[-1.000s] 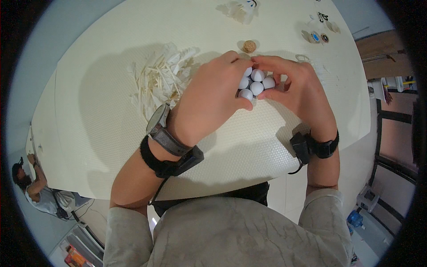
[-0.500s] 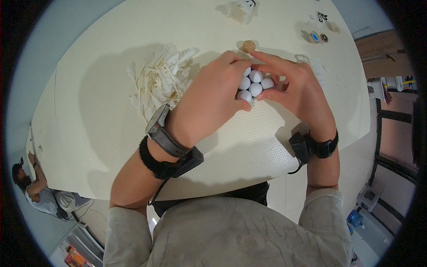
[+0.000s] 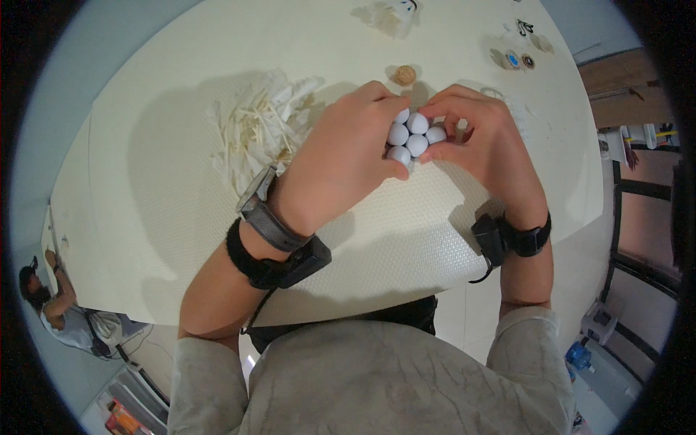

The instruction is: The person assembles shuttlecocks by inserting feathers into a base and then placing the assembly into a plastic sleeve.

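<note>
A tight cluster of small white round shuttlecock corks (image 3: 417, 146) sits on the table between my hands, their domed ends up. My left hand (image 3: 348, 148) curls round its left side, thumb at the near edge, and covers part of it. From the right, my right hand (image 3: 478, 134) presses fingertips and thumb against the cluster's far and near edges, with its fingers bent. Just beyond the hands lies a single brown cork (image 3: 405, 75), touched by neither hand.
Left of my left hand is a heap of loose white feathers (image 3: 261, 130). A feather shuttlecock (image 3: 394, 17) lies at the far edge. Small round pieces (image 3: 512, 60) and a black clip-like item (image 3: 525, 28) are at the far right. Another person (image 3: 61, 308) sits at the far left.
My right index finger has drawn back from beside the brown cork and bent down onto the far edge of the white corks. My left hand has barely moved.
</note>
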`<state>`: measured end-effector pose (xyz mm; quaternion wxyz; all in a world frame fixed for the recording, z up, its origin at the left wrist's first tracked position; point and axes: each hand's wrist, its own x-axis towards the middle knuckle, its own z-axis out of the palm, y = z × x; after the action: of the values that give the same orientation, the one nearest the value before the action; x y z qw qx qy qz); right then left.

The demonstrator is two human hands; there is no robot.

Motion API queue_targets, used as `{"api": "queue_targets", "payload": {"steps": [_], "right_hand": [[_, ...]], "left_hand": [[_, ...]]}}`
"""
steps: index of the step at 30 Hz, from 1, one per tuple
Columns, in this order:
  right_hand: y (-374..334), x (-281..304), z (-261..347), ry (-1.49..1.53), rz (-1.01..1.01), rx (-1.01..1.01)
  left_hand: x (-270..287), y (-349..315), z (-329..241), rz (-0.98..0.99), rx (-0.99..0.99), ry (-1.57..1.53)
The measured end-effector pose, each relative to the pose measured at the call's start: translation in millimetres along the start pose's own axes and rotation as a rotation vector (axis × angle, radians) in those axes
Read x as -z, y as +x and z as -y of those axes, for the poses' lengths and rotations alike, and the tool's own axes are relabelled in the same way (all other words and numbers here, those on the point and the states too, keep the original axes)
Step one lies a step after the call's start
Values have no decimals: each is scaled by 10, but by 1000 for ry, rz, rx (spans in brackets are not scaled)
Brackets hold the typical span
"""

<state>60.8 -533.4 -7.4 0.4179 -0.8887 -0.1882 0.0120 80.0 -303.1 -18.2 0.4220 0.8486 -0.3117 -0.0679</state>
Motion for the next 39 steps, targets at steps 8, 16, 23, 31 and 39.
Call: {"api": "queue_targets", "payload": {"steps": [8, 16, 23, 31, 39], "right_hand": [[-25, -9, -21, 30, 16, -66], [-16, -11, 19, -13, 54, -64], [-15, -20, 23, 28, 59, -61], [-13, 0, 27, 47, 91, -75], [-18, -23, 6, 69, 85, -113]], "left_hand": [[-9, 3, -11, 24, 37, -54], [-43, -14, 45, -23, -22, -27], [-47, -11, 37, -39, -26, -17], [-18, -11, 13, 16, 34, -31], [-3, 1, 32, 26, 4, -5]]}}
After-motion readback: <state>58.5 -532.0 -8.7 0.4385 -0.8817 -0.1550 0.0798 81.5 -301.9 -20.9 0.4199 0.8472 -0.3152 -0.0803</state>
